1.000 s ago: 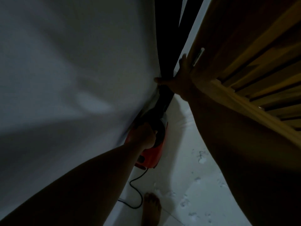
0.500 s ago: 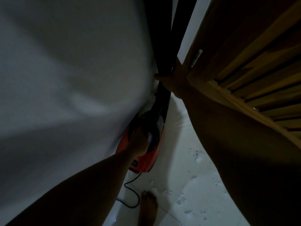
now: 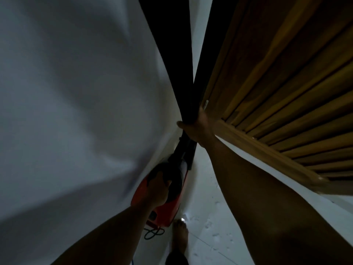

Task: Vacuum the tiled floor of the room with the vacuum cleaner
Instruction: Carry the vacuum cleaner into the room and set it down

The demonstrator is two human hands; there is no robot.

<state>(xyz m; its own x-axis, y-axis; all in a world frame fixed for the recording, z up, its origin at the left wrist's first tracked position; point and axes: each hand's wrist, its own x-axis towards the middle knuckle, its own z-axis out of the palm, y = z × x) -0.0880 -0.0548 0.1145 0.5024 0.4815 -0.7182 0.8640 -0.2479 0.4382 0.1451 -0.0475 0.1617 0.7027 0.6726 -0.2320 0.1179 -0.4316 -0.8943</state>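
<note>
One view: head, looking down a narrow gap, dim and partly blurred.
Left grip [image 3: 156, 190]: clenched round the top handle of the vacuum cleaner [image 3: 172, 199], low centre.
Right grip [image 3: 198, 129]: curled round a dark strip [image 3: 183, 83] above the cleaner's black neck; cannot tell what the strip is.
Vacuum cleaner: red body, black top, tilted, nose up toward the right grip, just beside the white sheet [image 3: 76, 92].
Cord [image 3: 152, 233]: looped just below the red body.
Bare foot [image 3: 180, 238]: on the tiled floor [image 3: 206, 232], near the cord.
Wooden slats [image 3: 286, 115]: right side, just beside the right wrist.
</note>
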